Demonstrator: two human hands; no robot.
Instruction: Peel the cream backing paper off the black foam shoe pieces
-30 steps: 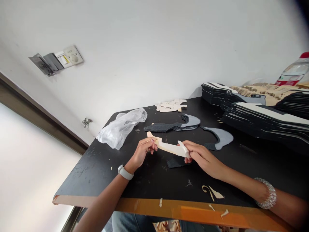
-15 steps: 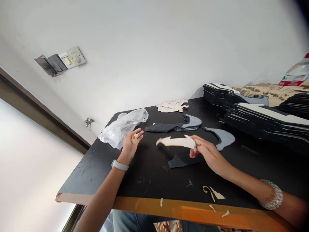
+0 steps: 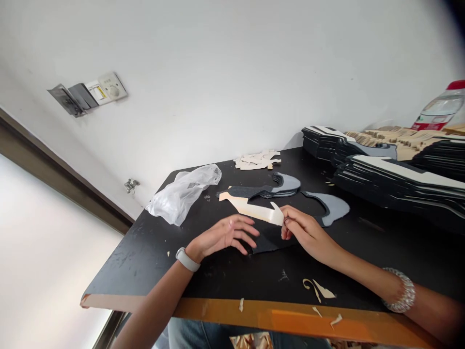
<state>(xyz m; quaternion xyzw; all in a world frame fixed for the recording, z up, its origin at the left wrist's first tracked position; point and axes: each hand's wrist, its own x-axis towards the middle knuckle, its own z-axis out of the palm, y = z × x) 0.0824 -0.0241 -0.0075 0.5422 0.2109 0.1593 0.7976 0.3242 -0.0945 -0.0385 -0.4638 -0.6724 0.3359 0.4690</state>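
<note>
A cream cut-out strip (image 3: 259, 212) with notched edges is pinched at its right end by my right hand (image 3: 303, 230), above the black table. My left hand (image 3: 227, 235) has its fingers spread and nothing in it, just below the strip's left half. Under the strip lies a dark fabric piece with a grey curved end (image 3: 336, 208), its middle partly hidden by my right hand. Behind, a small stack of similar dark pieces (image 3: 286, 183) with grey rounded ends rests on the table.
A crumpled clear plastic bag (image 3: 185, 191) lies at the left. White scraps (image 3: 257, 160) are piled by the wall. Tall stacks of dark pieces (image 3: 395, 186) and a bottle (image 3: 438, 109) stand at right. Cream offcuts (image 3: 323, 289) lie near the taped front edge (image 3: 218, 310).
The small cream scrap is gone from my left hand, which has opened and moved right toward the strip. My right hand has shifted slightly left, and the strip now tilts differently.
</note>
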